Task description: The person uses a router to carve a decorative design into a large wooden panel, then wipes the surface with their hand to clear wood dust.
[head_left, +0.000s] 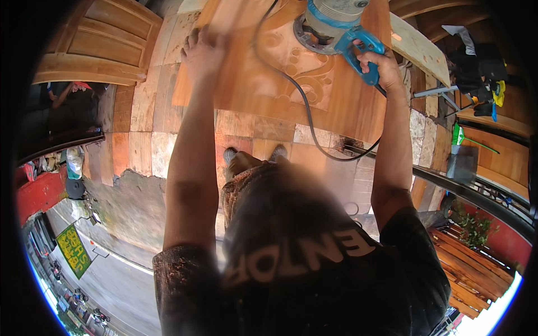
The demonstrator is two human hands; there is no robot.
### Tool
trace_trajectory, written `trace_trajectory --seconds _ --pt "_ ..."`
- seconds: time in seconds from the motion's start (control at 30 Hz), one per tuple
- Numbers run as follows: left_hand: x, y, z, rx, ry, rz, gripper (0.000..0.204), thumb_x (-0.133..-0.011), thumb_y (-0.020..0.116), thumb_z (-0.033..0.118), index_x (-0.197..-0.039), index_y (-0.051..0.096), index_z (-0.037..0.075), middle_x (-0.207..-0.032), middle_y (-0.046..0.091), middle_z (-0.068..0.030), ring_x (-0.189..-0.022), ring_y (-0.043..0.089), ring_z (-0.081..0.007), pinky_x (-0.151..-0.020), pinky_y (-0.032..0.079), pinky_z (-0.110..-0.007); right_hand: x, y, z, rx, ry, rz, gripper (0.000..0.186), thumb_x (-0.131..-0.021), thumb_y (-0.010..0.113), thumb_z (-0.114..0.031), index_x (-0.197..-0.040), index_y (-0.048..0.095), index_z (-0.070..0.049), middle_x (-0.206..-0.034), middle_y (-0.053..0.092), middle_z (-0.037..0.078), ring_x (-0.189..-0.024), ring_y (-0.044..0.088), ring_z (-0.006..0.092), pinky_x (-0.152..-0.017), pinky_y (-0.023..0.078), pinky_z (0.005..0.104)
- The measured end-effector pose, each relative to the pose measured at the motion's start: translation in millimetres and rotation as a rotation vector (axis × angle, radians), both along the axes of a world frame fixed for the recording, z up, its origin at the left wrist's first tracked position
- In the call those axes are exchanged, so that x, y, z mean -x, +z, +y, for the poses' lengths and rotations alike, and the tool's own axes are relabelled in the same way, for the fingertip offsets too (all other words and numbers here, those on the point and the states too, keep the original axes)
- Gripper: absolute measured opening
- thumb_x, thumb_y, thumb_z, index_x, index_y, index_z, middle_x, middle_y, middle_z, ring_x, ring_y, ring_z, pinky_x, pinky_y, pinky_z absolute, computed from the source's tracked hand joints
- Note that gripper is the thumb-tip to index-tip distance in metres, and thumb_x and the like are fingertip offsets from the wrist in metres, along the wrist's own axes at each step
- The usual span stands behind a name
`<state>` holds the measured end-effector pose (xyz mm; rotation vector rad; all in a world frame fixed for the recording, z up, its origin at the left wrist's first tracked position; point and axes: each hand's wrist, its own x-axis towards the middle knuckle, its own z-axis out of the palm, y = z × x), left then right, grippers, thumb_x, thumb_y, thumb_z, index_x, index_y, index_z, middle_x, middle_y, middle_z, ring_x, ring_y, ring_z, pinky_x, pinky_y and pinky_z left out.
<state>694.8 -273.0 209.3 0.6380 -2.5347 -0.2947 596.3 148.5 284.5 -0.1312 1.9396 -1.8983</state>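
A carved wooden panel [246, 89] lies in front of me, with scrolling leaf shapes cut into its middle. On its far part stands a blue and grey router [330, 33], its round base resting on the carving. My right hand [381, 66] is closed round the router's blue side handle. My left hand [203, 55] lies on the panel's left edge with its fingers apart, holding nothing. From the handle a dark power cord [305, 103] loops below the panel's near edge and back across its surface.
Below the panel is a worn tiled floor [148, 126], where my feet stand. A panelled wooden door [106, 39] is at the far left. To the right are a pale board [420, 50], a green dustpan [462, 154] and a metal rail [448, 182]. Another person's arm [64, 95] shows at the left.
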Motion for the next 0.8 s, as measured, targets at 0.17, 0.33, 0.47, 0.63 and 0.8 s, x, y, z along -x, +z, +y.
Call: trace_trajectory --seconds 0.17,0.33,0.47,0.63,0.8 --pt "-12.0 -3.7 -4.6 0.001 -0.012 0.015 0.066 -0.096 0.058 0.063 -0.148 0.058 0.022 -0.156 0.051 -0.0100 -0.145 0.043 -0.0346 -0.123 0.026 -0.053 -13.7 -1.1 -2.0 -0.003 0.017 -0.006 0.032 -0.077 0.073 -0.007 -0.108 0.074 -0.002 -0.070 0.061 0.003 -0.060 0.054 0.0137 -0.060 0.045 0.0292" --pt "-23.9 -10.1 -12.0 -0.023 -0.020 0.042 0.067 -0.096 0.058 0.064 -0.149 0.058 0.023 -0.157 0.050 -0.0097 -0.146 0.042 -0.0335 -0.124 0.026 -0.053 -24.9 -9.0 -5.8 -0.007 0.025 0.001 0.030 -0.077 0.073 -0.007 -0.107 0.074 -0.003 -0.070 0.061 0.003 -0.059 0.054 0.0136 -0.060 0.045 0.0291" --pt "-26.9 -14.7 -14.0 -0.001 -0.022 0.061 0.067 -0.096 0.058 0.064 -0.148 0.058 0.023 -0.157 0.050 -0.0099 -0.146 0.042 -0.0331 -0.123 0.025 -0.053 -29.5 -9.5 -5.5 -0.024 0.019 -0.007 0.031 -0.077 0.073 -0.008 -0.108 0.074 -0.003 -0.071 0.062 0.003 -0.060 0.055 0.0135 -0.060 0.045 0.0288" --pt "-27.3 -9.8 -15.9 0.009 -0.003 0.051 0.067 -0.095 0.059 0.063 -0.147 0.060 0.021 -0.156 0.052 -0.0106 -0.145 0.043 -0.0335 -0.123 0.025 -0.052 -31.1 -8.2 -7.6 0.003 0.001 -0.013 0.035 -0.077 0.073 -0.009 -0.112 0.074 -0.003 -0.073 0.063 0.005 -0.061 0.055 0.0136 -0.059 0.046 0.0282" --pt "-22.8 5.1 -11.3 -0.042 -0.004 0.070 0.067 -0.095 0.061 0.062 -0.146 0.061 0.019 -0.155 0.052 -0.0106 -0.144 0.044 -0.0339 -0.123 0.026 -0.052 -24.6 4.3 -3.3 0.026 0.011 -0.029 0.035 -0.079 0.073 -0.007 -0.113 0.074 -0.003 -0.073 0.063 0.005 -0.063 0.056 0.0137 -0.060 0.046 0.0280"
